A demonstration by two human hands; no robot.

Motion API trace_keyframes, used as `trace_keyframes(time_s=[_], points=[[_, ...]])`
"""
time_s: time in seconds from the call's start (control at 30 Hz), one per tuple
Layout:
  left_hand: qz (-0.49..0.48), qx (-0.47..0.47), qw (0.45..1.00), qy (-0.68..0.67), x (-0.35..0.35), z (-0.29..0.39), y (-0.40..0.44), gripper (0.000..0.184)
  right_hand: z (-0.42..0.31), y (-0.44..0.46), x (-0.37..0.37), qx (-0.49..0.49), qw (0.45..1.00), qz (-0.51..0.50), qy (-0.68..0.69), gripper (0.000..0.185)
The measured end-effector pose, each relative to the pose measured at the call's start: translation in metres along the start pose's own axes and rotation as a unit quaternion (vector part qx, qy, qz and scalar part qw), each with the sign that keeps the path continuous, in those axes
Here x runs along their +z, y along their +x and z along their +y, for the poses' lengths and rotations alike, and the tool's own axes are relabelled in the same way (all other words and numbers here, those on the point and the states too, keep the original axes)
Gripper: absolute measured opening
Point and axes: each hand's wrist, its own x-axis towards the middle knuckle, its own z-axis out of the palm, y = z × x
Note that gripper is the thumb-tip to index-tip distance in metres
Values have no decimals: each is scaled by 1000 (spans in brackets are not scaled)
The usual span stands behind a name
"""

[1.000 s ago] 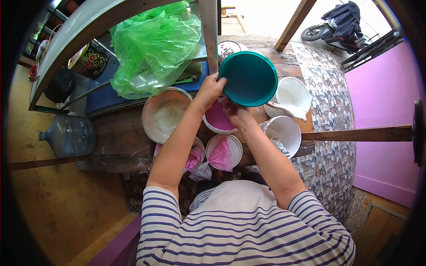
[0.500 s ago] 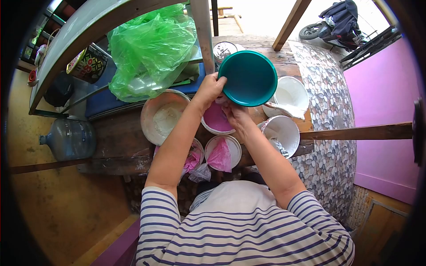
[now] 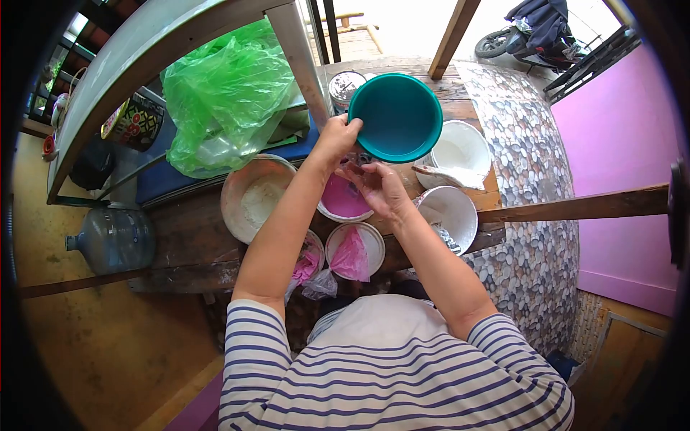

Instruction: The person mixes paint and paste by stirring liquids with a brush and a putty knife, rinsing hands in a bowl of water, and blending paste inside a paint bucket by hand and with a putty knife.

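A teal plastic bowl (image 3: pixel 399 118) is tilted toward me over the tubs, and its inside looks smooth. My left hand (image 3: pixel 338 141) grips its left rim, thumb on the edge. Just under the bowl is my right hand (image 3: pixel 382 189), palm partly turned up, fingers loosely apart. Something clear and shiny, perhaps water, shows between the hands; I cannot make it out. Below them stands a white tub of pink contents (image 3: pixel 346 199), partly hidden by my right hand.
Around the hands stand a floury basin (image 3: pixel 255 205), a white bucket (image 3: pixel 460 223), another white tub (image 3: pixel 467 147) and a lid with pink plastic (image 3: pixel 351 255). Green plastic bags (image 3: pixel 230 93) fill the cabinet at left. A wooden bar (image 3: pixel 575 208) crosses at right.
My right hand has come away from the bowl's underside and turned more palm-up. The left hand keeps its hold on the rim. The whole view has shifted slightly.
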Motion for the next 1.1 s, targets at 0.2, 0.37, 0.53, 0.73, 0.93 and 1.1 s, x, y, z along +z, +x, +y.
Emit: trace_keyframes(time_s=[0.2,0.37,0.53,0.73,0.93,1.1], points=[[12,10,1000,-21,4,3,0,26,-9,1,-12,14,994,-104,-12,20],[27,31,998,-39,7,0,3,27,-4,1,-8,13,993,-24,-118,24],[31,37,999,-25,3,-6,5,24,12,25,-14,-7,990,-28,-141,16],[31,32,998,-37,-1,-4,-1,24,4,31,-14,78,992,6,-96,11],[-3,48,999,-2,-8,-3,-4,27,3,28,-9,70,991,60,-94,19],[-8,74,997,8,-11,-6,-6,27,8,31,-10,81,993,-56,73,22]])
